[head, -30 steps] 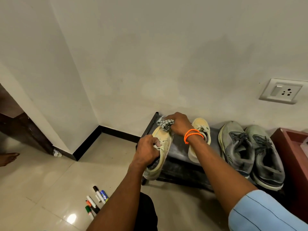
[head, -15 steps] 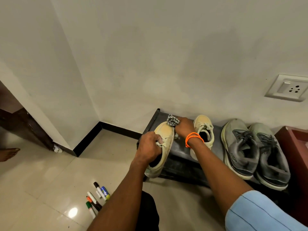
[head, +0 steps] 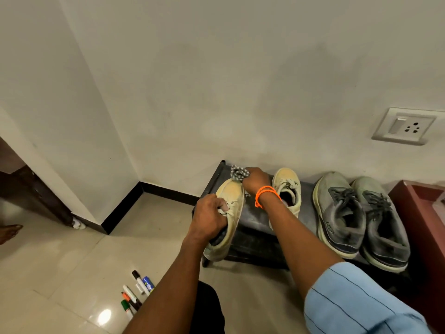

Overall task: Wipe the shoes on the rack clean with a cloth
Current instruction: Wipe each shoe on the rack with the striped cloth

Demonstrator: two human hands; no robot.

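My left hand [head: 209, 216] grips a cream sneaker [head: 233, 201] by its tongue and collar, holding it tilted at the left end of the black shoe rack [head: 255, 220]. A checked grey-and-white cloth [head: 238, 173] is bunched in my right hand [head: 255, 180], which presses it against the sneaker's toe. The matching cream sneaker [head: 287, 189] stands on the rack just right of my right wrist. Two grey sneakers [head: 337, 213] [head: 382, 222] sit side by side further right on the rack.
Several markers [head: 136, 291] lie on the tiled floor at lower left. A dark red box [head: 419, 213] stands against the rack's right end. A wall socket [head: 404, 126] is above it. A bare foot [head: 9, 231] shows at the far left by a doorway.
My right hand with the cloth has slid up from the sneaker's upper towards its toe. My left hand keeps its grip on the shoe.
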